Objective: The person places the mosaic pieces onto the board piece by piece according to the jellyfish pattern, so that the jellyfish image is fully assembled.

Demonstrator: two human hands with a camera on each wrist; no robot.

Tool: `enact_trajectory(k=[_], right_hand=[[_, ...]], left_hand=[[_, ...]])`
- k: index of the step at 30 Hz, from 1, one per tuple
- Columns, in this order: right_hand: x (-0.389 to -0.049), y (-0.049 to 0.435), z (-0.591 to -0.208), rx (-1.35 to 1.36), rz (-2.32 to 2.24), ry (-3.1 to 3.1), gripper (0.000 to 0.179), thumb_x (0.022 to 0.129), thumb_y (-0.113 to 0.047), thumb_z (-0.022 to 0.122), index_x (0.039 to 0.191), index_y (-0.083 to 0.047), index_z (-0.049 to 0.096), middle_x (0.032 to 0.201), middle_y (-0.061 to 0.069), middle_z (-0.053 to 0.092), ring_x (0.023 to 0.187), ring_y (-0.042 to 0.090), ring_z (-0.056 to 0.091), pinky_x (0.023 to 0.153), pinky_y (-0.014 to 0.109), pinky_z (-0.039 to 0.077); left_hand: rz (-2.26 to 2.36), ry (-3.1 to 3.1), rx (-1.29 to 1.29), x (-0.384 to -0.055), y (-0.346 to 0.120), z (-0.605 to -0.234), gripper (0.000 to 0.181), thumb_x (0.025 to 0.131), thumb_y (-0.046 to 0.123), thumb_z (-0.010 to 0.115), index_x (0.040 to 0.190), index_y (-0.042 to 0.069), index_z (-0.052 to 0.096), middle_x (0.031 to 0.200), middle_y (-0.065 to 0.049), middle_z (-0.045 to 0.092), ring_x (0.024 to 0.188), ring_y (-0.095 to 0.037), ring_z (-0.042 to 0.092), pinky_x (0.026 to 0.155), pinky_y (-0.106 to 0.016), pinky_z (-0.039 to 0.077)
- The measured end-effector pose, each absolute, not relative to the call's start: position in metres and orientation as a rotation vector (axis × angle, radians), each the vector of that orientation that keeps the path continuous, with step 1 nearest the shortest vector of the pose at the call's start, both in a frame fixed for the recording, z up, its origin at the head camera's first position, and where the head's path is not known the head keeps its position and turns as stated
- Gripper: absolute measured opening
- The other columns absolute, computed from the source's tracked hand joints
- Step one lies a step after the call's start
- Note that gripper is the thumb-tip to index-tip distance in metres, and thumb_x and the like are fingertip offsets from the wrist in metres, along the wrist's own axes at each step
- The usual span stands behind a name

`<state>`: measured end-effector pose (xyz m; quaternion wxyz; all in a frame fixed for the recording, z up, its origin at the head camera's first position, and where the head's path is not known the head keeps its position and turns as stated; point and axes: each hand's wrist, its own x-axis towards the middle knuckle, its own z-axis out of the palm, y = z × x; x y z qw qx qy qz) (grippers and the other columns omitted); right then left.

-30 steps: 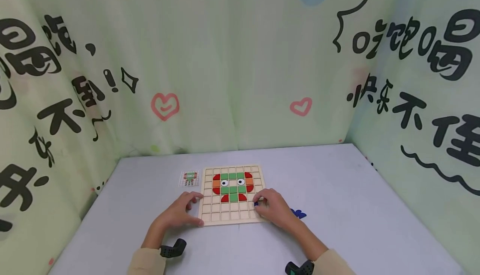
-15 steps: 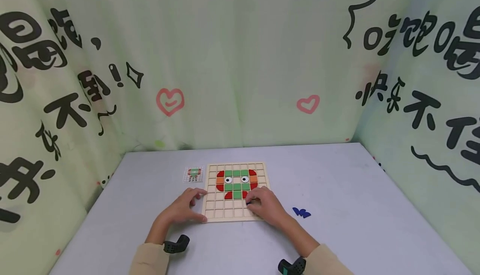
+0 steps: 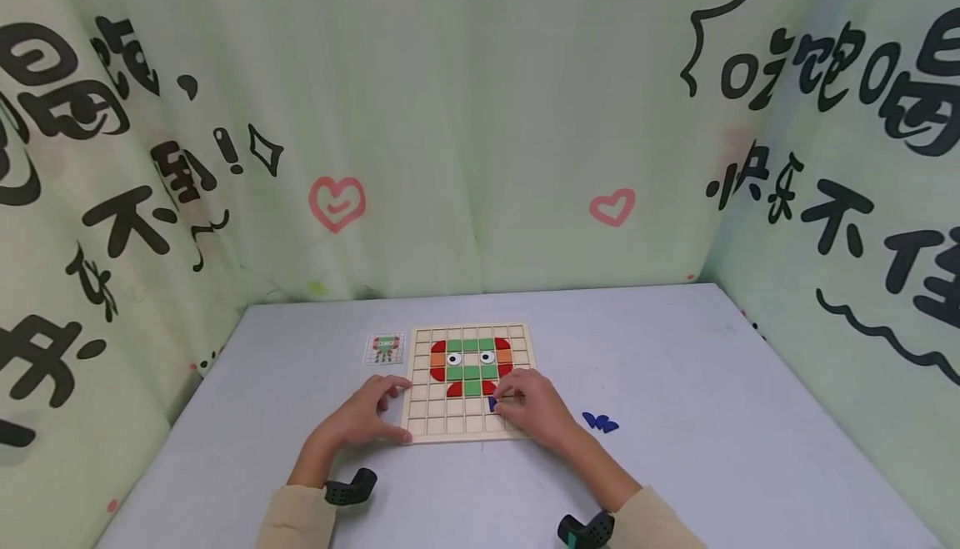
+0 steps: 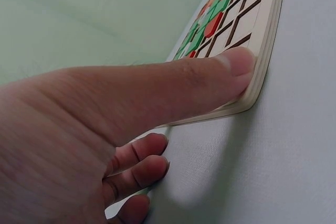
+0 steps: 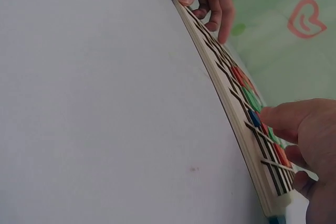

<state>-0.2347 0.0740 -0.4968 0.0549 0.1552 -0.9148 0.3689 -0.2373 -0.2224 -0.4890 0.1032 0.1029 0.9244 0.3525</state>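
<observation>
A wooden grid board (image 3: 436, 426) lies on the table, bearing green, red and orange tiles and two eye tiles arranged as a face. My left hand (image 3: 363, 412) rests at its left side; the thumb (image 4: 210, 80) presses the near corner and the index fingertip touches the left edge. The other fingers hang loosely curled. Over the board's right part, my right hand (image 3: 538, 410) pinches a small blue tile (image 3: 492, 404) at a cell just below the right red tile. In the right wrist view, that blue tile (image 5: 254, 118) sits at the thumb tip, partly hidden.
Several loose blue tiles (image 3: 601, 422) lie on the table right of the board. A small picture card (image 3: 386, 349) with a gridded figure lies beyond the left hand. The white table (image 3: 675, 382) meets a printed curtain (image 3: 480, 157) behind.
The right hand has moved left over the board with the blue tile, from near its right edge to below the red tile. The left hand keeps its place; the head view has shifted slightly.
</observation>
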Motion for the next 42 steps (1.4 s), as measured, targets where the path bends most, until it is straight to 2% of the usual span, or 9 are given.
enact_trajectory(k=[11,21,30,35,42], right_hand=[[-0.222,0.115,-0.49,0.291,1.083,-2.854,0.013,0.081,-0.014,0.076,0.09,-0.022,0.072,0.091,-0.011,0.066,0.083,0.01,0.049,0.065,0.021,0.043],[-0.213,0.153,-0.485,0.315,1.029,-2.904,0.018,0.079,-0.016,0.079,0.095,-0.022,0.072,0.094,-0.01,0.068,0.084,0.011,0.05,0.067,0.022,0.043],[-0.21,0.155,-0.488,0.52,1.058,-2.924,0.027,0.073,-0.02,0.084,0.096,-0.022,0.071,0.096,-0.01,0.068,0.083,0.011,0.05,0.07,0.021,0.043],[-0.21,0.152,-0.487,0.489,1.041,-2.952,0.029,0.071,-0.017,0.085,0.096,-0.023,0.07,0.097,-0.01,0.066,0.085,0.011,0.049,0.071,0.021,0.044],[-0.21,0.15,-0.491,0.478,1.035,-2.952,0.026,0.075,-0.013,0.081,0.094,-0.023,0.069,0.09,-0.011,0.063,0.083,0.011,0.049,0.07,0.02,0.044]], left_hand=[[1.047,2.72,0.333,-0.236,-0.226,-0.49,0.075,0.063,0.024,0.091,0.129,0.017,0.056,0.107,-0.002,0.05,0.09,-0.017,0.042,0.071,-0.028,0.037],[1.038,2.714,0.319,-0.239,-0.219,-0.491,0.074,0.063,0.026,0.091,0.128,0.02,0.056,0.107,-0.001,0.05,0.091,-0.016,0.043,0.072,-0.029,0.039],[1.029,2.72,0.303,-0.24,-0.221,-0.492,0.074,0.063,0.027,0.091,0.128,0.021,0.056,0.108,0.0,0.05,0.093,-0.017,0.044,0.072,-0.029,0.04],[1.025,2.726,0.289,-0.24,-0.223,-0.492,0.074,0.062,0.028,0.091,0.127,0.022,0.056,0.108,0.0,0.05,0.093,-0.017,0.044,0.072,-0.029,0.04],[1.019,2.734,0.28,-0.24,-0.223,-0.492,0.074,0.063,0.028,0.091,0.127,0.023,0.056,0.108,0.001,0.05,0.093,-0.016,0.044,0.073,-0.029,0.041]])
